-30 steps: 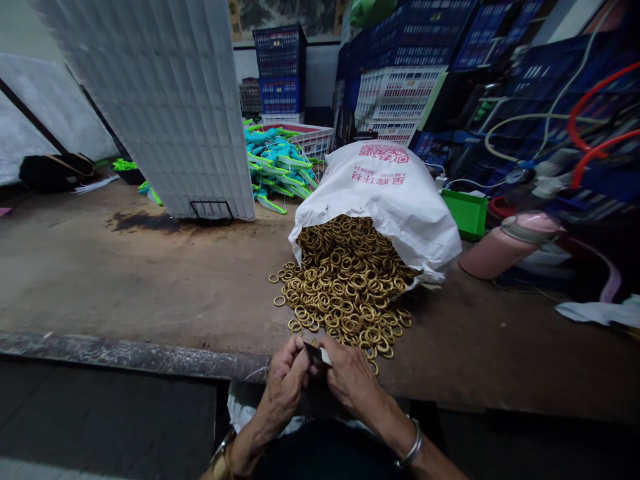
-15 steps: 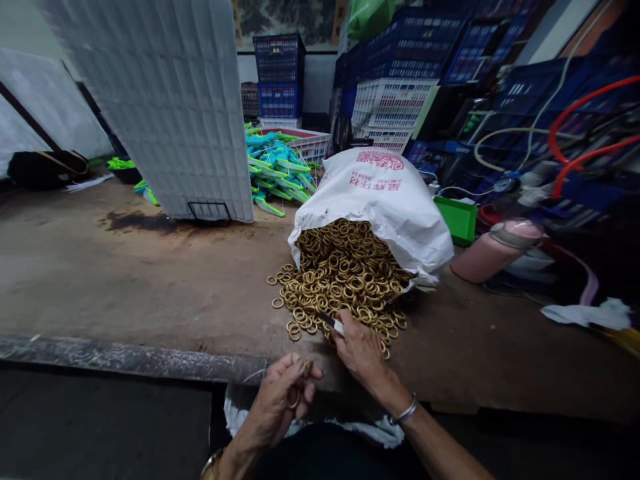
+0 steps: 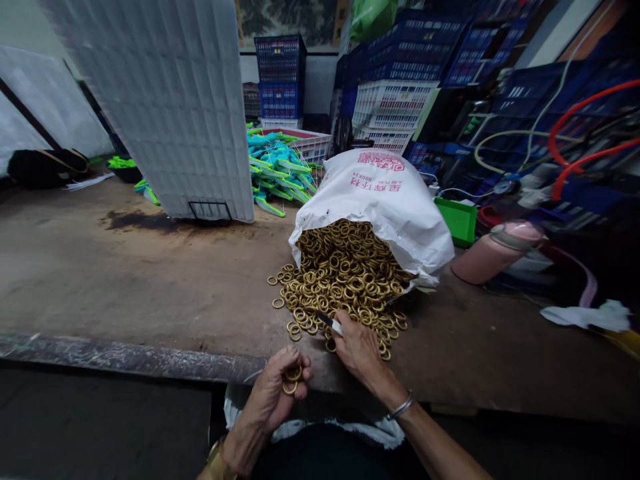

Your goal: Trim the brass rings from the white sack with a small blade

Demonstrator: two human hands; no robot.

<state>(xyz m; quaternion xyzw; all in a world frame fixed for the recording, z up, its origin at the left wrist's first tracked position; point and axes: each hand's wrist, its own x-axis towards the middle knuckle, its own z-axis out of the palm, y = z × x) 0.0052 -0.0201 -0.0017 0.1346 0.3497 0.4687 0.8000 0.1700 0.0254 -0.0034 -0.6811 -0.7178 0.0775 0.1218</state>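
My left hand [image 3: 267, 393] is closed around a few gold-coloured rings [image 3: 290, 388] just off the table's front edge, palm partly up. In my right hand [image 3: 356, 348] is a slim knife-like tool [image 3: 326, 319] with a white handle and a dark, blade-like end; its exact kind is not clear. That hand rests at the near side of a heap of gold-coloured rings [image 3: 345, 280], with the dark end over the rings. The heap spills out of the mouth of a white woven sack [image 3: 380, 190] with red print, which lies on its side.
The brown worktable [image 3: 150, 287] has a worn front edge. A tall pale ribbed panel [image 3: 200, 120] stands at left, with green and blue plastic pieces [image 3: 280, 170] behind it. At right are a pink bottle [image 3: 495, 253], a green tray [image 3: 457, 220] and red hoses. Stacked crates [image 3: 280, 73] stand behind.
My left hand has drawn slightly left and turned, so the rings in it show more. My right hand and the tool have barely shifted.
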